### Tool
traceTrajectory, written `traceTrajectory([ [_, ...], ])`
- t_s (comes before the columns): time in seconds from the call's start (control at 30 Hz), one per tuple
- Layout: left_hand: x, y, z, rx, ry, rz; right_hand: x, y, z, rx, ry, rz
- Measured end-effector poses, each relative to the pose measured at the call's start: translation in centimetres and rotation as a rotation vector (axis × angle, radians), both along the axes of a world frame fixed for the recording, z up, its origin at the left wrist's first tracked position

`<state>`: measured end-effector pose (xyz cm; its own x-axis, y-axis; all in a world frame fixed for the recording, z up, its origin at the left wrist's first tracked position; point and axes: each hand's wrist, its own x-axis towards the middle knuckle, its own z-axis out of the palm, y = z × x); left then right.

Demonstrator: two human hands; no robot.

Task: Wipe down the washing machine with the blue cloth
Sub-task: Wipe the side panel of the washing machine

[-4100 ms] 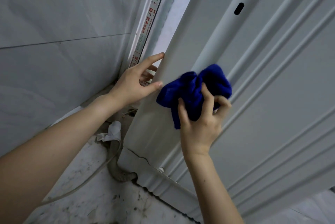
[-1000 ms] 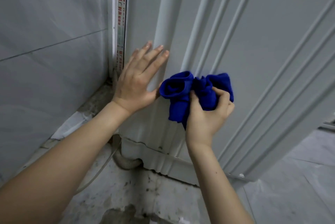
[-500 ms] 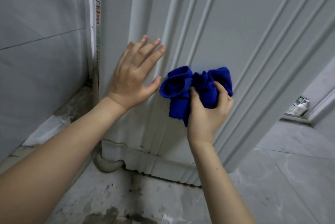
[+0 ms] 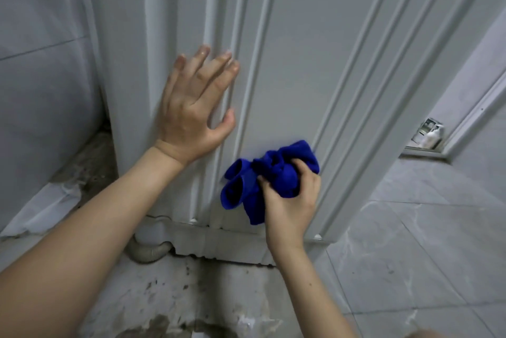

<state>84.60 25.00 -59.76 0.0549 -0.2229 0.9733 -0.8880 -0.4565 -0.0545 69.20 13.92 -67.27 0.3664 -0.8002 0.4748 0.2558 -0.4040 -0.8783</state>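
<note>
The washing machine (image 4: pixel 295 44) fills the upper middle of the head view, showing a white ribbed side panel. My right hand (image 4: pixel 290 200) grips the bunched blue cloth (image 4: pixel 257 181) and presses it against the lower part of the panel, close above the machine's base. My left hand (image 4: pixel 191 107) lies flat on the panel up and to the left of the cloth, fingers spread and straight.
A grey tiled wall (image 4: pixel 41 77) stands close on the left. A corrugated drain hose (image 4: pixel 149 252) curls out under the machine's base. The floor (image 4: pixel 169 299) below is stained and dirty. At right, paler floor tiles (image 4: pixel 424 228) lead to a doorway sill with small bottles (image 4: pixel 431 135).
My right hand has slid the cloth down the panel toward the base. The view has swung left to right, and my left hand stays flat on the panel.
</note>
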Motion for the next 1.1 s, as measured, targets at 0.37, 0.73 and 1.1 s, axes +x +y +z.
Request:
traceTrajectory([
  [0.37, -0.7, -2.3, 0.6, -0.027, -0.012, -0.007, -2.0, -0.5, -10.5, 0.348, 0.14, -0.053],
  [0.73, -2.5, -5.9, 1.1, -0.044, -0.025, -0.008, -0.7, -2.8, -0.9, 0.11, -0.083, -0.009],
  [1.1, -3.1, -7.5, -0.5, -0.102, -0.019, -0.017, -2.8, -6.2, 1.5, 0.192, -0.121, -0.1],
])
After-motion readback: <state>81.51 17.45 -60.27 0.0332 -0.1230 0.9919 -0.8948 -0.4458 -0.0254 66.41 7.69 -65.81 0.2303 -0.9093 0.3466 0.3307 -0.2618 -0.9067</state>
